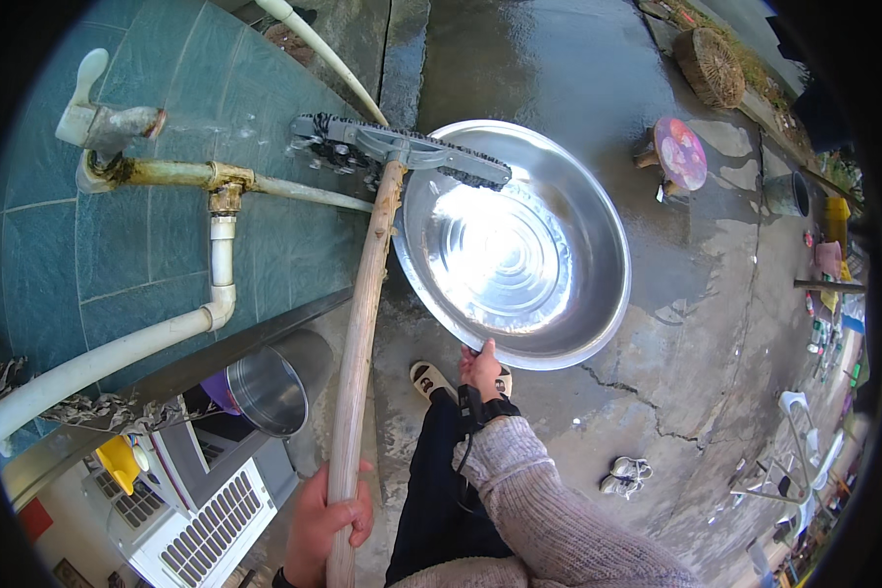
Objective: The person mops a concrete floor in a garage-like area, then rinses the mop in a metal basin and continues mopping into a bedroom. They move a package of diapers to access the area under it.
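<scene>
My left hand [325, 521] is wrapped round the wooden handle [361, 333] of a long scrub brush. Its wide grey head [402, 149], edged with dark bristles, is up beside the tap [108, 125] and overlaps the upper left rim of a large round metal basin [598, 265]. Water appears to run from the tap's spout toward the left end of the brush head. Closed on the basin's near rim is my right hand [480, 370]; some of its fingers are hidden. The basin looks tilted, its shiny inside facing me, with bright glare on the bottom.
Pale pipes [221, 245] run along the blue-green tiled surface [118, 255] at left. Below it stands a metal bucket [269, 392]. On the wet concrete are a small round stool [680, 154], a wicker basket [710, 67], a pair of shoes [625, 475] and a metal rack [789, 461].
</scene>
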Action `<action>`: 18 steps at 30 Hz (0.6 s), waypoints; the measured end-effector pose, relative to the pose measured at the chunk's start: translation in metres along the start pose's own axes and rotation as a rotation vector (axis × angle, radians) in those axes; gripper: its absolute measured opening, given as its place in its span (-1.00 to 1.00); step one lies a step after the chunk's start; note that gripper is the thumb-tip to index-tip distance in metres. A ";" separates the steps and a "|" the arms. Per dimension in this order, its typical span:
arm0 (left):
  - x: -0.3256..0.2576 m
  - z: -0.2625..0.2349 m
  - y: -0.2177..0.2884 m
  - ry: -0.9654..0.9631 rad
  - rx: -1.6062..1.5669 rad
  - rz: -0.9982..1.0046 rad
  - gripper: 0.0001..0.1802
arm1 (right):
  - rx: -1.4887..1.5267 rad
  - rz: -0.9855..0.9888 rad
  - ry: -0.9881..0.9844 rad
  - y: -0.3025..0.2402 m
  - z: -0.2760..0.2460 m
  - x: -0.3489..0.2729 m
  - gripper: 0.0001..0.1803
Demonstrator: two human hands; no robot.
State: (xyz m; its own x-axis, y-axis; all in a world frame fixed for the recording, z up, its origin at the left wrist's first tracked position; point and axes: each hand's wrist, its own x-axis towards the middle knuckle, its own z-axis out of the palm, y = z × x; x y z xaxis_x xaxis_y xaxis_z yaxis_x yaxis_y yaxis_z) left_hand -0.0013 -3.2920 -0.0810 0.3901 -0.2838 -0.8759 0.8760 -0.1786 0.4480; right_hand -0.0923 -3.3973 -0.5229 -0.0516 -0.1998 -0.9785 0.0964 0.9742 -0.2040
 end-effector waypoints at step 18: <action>-0.036 -0.006 -0.049 -0.120 -0.013 0.039 -0.56 | -0.330 0.473 -1.082 -0.079 0.082 -0.262 -0.58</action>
State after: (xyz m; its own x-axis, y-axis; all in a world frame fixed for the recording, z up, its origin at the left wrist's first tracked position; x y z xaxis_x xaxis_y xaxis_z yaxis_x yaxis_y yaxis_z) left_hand -0.0567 -3.2672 -0.0721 0.3875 -0.4012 -0.8300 0.8651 -0.1530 0.4778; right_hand -0.0052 -3.4301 -0.2534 0.7872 0.3504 -0.5075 -0.3834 0.9226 0.0423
